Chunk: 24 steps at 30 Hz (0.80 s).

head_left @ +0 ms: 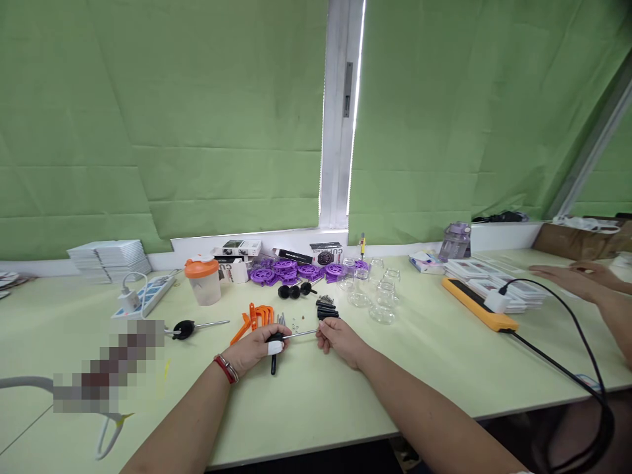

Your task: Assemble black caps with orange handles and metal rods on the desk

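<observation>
**Rod in both hands above the table**

The left hand (253,349) clamps its fingers on the black head (276,337) of a rod (299,334); the right hand (340,337) pinches the other end, midway between the table's (296,421) front and back edges. Just behind, orange handles (253,317) and black handles (326,312) crowd them. Purple parts (310,272) and glass jars (382,313) stand toward the back edge, a hanger (114,436) toward the front left.

Forearms (190,408) angled inward, left hand (253,345) curled (thumb (275,347) white-wrapped), right hand (340,338) pinching
</observation>
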Each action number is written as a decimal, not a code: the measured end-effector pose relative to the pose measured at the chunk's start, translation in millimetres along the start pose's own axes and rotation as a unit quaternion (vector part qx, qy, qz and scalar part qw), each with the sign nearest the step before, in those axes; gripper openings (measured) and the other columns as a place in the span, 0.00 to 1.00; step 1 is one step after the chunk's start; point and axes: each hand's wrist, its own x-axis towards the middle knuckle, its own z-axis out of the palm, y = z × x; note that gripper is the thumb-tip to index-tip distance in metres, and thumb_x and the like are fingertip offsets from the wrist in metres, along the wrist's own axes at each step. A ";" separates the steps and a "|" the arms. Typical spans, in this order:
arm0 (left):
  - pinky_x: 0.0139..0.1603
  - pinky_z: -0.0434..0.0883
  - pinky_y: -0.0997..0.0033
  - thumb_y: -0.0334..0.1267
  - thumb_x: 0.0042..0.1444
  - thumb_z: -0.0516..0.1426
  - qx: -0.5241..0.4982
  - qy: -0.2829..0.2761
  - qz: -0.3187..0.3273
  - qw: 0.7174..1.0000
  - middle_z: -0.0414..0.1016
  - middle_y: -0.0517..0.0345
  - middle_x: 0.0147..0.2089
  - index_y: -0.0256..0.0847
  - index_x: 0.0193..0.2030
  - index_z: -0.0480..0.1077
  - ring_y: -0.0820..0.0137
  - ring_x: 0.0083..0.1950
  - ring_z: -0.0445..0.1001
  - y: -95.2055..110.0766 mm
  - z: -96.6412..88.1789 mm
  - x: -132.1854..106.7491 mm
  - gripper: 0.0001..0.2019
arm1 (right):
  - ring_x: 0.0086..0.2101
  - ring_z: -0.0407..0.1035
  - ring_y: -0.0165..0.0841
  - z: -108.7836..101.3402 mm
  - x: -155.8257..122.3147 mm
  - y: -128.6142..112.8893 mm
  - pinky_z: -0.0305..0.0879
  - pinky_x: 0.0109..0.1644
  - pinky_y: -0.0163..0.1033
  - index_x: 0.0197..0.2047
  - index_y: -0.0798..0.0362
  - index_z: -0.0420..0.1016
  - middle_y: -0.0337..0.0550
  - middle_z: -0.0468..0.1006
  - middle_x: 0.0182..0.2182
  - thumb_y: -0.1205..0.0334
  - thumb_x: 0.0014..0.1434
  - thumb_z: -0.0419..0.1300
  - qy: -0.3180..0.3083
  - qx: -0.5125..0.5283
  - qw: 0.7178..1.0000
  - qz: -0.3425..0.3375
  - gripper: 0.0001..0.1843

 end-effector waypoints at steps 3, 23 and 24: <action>0.48 0.63 0.66 0.41 0.50 0.60 -0.002 0.001 -0.003 1.000 0.70 0.58 0.39 0.42 0.49 0.69 0.68 0.41 0.66 0.1 -0.2 -0.1 0.19 | 0.22 0.63 0.26 -1.0 0.2 1.3 0.59 0.27 0.35 0.33 0.54 0.64 0.37 0.70 0.23 0.49 0.55 0.57 -0.008 0.025 1.000 -0.013 0.16; 0.48 0.63 0.66 0.43 0.49 0.60 0.009 0.003 -0.009 1.000 0.71 0.58 0.39 0.42 0.50 0.69 0.67 0.42 0.67 -1.4 -1.2 0.1 0.20 | 0.20 0.61 0.25 -0.8 -1.0 0.0 0.58 0.28 0.34 0.30 0.54 0.64 0.36 0.70 0.20 0.54 0.56 0.56 -0.013 -0.018 1.000 -0.008 0.12; 0.48 0.63 0.66 0.43 0.49 0.60 0.008 0.002 -0.008 1.000 0.71 0.58 0.39 0.42 0.50 0.69 0.67 0.42 0.67 -1.7 -1.3 0.1 0.20 | 0.20 0.61 0.25 -1.1 -0.5 0.6 0.58 0.28 0.34 0.30 0.54 0.64 0.36 0.70 0.20 0.54 0.56 0.56 -0.012 -0.020 1.000 -0.008 0.12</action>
